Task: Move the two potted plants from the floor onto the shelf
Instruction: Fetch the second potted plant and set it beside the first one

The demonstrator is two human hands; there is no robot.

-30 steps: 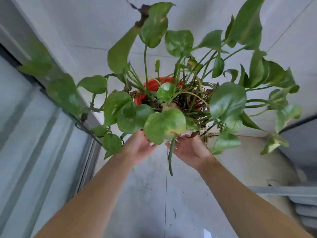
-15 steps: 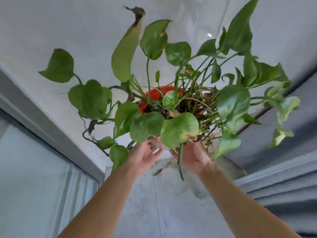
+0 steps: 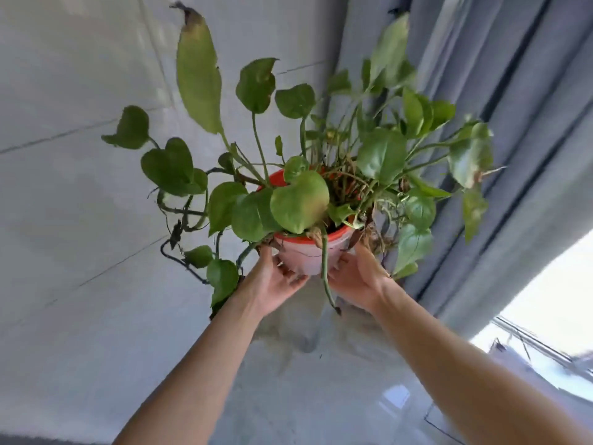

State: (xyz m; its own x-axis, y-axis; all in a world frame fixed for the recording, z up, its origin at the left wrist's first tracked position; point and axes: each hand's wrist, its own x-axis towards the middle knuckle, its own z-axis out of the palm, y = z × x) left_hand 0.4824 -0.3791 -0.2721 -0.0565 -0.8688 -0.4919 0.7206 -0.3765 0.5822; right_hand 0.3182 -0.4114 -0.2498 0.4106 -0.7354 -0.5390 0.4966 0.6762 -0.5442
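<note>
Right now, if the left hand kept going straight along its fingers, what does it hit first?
The pot: the left hand already cups its lower left side. Past that come leaves, then likely the grey wall; depth unclear.

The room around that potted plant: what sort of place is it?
Probably a room in a home, beside a window. Grey-blue curtains hang at the right, daylight comes through a window below them, and plain pale walls stand behind the potted plant that both hands hold up.
</note>
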